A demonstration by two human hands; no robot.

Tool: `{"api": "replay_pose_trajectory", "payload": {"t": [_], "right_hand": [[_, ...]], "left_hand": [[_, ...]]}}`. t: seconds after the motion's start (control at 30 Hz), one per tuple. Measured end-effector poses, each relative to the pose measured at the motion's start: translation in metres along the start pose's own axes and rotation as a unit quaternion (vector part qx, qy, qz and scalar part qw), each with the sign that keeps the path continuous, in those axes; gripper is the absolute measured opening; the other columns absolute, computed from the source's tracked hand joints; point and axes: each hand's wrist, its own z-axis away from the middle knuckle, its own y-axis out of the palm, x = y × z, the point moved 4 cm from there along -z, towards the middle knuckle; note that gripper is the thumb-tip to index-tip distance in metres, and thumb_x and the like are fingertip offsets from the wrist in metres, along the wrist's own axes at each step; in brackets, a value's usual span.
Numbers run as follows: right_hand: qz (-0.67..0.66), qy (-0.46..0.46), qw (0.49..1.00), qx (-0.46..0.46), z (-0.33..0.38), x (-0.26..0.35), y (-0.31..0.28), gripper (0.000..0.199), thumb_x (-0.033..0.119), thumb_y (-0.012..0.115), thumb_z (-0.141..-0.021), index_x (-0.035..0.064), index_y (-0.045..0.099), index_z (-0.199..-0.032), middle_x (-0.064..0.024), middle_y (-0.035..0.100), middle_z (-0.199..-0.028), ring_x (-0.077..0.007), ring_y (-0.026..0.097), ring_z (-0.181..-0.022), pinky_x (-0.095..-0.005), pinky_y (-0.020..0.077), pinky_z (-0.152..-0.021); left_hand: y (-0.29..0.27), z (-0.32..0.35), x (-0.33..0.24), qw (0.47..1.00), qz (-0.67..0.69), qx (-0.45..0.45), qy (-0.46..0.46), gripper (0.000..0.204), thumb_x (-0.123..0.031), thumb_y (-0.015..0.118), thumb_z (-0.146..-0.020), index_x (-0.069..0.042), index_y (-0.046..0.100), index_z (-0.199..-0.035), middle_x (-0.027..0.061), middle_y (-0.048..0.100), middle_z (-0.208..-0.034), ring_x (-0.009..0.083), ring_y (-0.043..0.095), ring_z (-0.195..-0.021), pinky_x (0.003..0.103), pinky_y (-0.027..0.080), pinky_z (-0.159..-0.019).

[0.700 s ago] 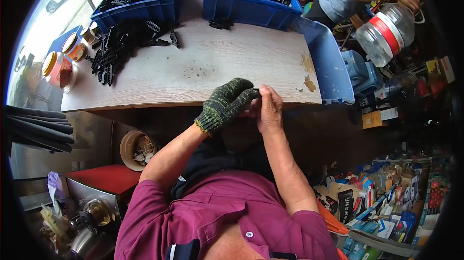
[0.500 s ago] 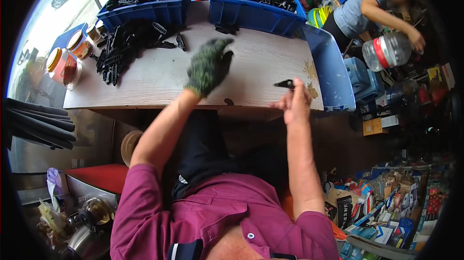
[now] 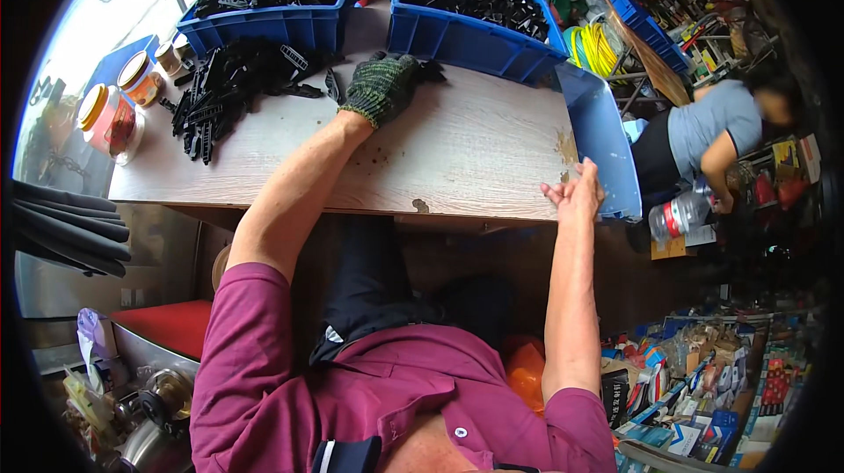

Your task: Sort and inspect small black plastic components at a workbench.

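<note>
My left hand [image 3: 382,89], in a dark green knitted glove, reaches to the far middle of the pale wooden table [image 3: 475,148]. Its fingers curl down against several small black plastic parts [image 3: 431,72], which poke out at its right; what lies under the fingers is hidden. One narrow black part [image 3: 333,86] rests just left of the glove. My bare right hand [image 3: 576,193] is above the table's right end, by the light blue bin [image 3: 607,152]. Its fingers are apart and nothing shows in them. A heap of long black plastic parts [image 3: 220,90] covers the table's far left.
Two blue crates, one on the left [image 3: 272,29] and one on the right [image 3: 475,40], stand at the back, full of black parts. Lidded jars [image 3: 110,121] line the left edge. At the right, another person [image 3: 712,130] holds a large clear bottle [image 3: 680,214].
My left hand has moved away from me to the small black parts. My right hand has moved right to the bin, and its black part is gone from view. The other person's bottle is lower.
</note>
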Motion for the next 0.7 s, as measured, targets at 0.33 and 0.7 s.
{"api": "replay_pose_trajectory", "payload": {"t": [0.33, 0.7], "right_hand": [[0.011, 0.016, 0.983, 0.185, 0.038, -0.03, 0.065, 0.031, 0.031, 0.069, -0.088, 0.0027, 0.058, -0.093, 0.0002, 0.037, -0.046, -0.0148, 0.047, -0.04, -0.0443, 0.0589, -0.053], [0.037, 0.017, 0.975, 0.219, 0.054, -0.04, 0.09, 0.018, 0.023, 0.068, -0.086, 0.0082, 0.058, -0.083, 0.0018, 0.035, -0.045, -0.0127, 0.045, -0.04, -0.0399, 0.0564, -0.049]], "left_hand": [[-0.018, 0.015, -0.022, 0.997, 0.046, 0.055, -0.024, 0.032, -0.021, 0.059, -0.092, -0.014, 0.063, -0.122, 0.0185, 0.066, -0.107, 0.0373, 0.063, -0.096, 0.047, 0.05, -0.085], [-0.002, -0.012, -0.039, 0.994, 0.024, 0.107, 0.014, 0.028, -0.017, 0.058, -0.087, -0.017, 0.067, -0.113, 0.0155, 0.07, -0.096, 0.0365, 0.066, -0.09, 0.048, 0.053, -0.078]]}}
